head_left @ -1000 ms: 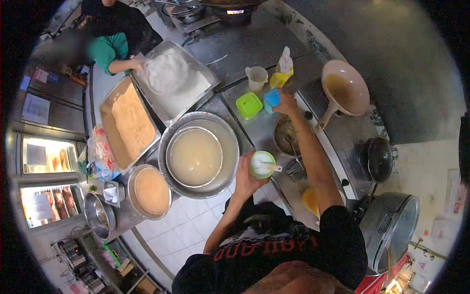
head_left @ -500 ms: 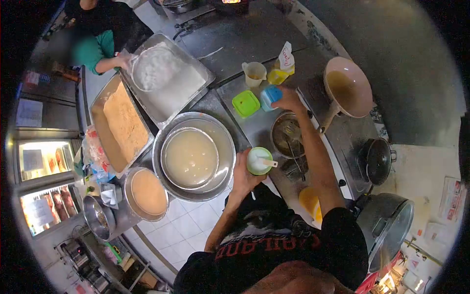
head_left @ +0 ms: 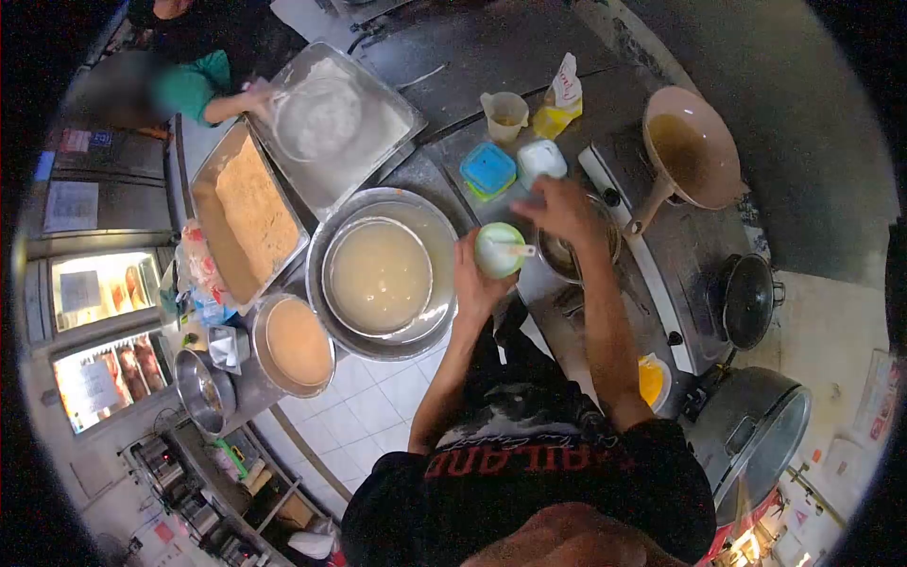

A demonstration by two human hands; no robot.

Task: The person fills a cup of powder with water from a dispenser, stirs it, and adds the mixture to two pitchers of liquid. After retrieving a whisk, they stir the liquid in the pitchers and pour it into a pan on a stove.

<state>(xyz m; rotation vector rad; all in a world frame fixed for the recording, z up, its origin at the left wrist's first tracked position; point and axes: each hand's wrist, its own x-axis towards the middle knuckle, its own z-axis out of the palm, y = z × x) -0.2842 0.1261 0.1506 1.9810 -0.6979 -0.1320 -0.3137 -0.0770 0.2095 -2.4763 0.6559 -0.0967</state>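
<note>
My left hand point(head_left: 479, 283) is wrapped round a green-rimmed tub point(head_left: 511, 233) of white powder. A pale spoon point(head_left: 515, 249) stands in the powder, its handle over the rim. My right hand point(head_left: 567, 213) hovers just right of this tub, above a metal pot point(head_left: 605, 231); its fingers are stretched out, slightly blurred, and nothing shows in them. Beyond it stands an uncovered tub of white contents point(head_left: 541, 161). Beside that, a blue lid point(head_left: 488, 168) lies on top of a green one.
A wide metal basin point(head_left: 439, 246) holds a bowl of pale batter point(head_left: 378, 276). Trays of brown crumbs point(head_left: 248, 213) and white flour point(head_left: 364, 142) lie at left, where another person's hand point(head_left: 255, 97) grips a sieve. A jug point(head_left: 504, 115), yellow packet point(head_left: 559, 104) and frying pan point(head_left: 694, 151) are at right.
My right hand has let go of the blue lid, now resting on the green lid, and come back toward me. The tub behind is uncovered. My left hand still holds its tub.
</note>
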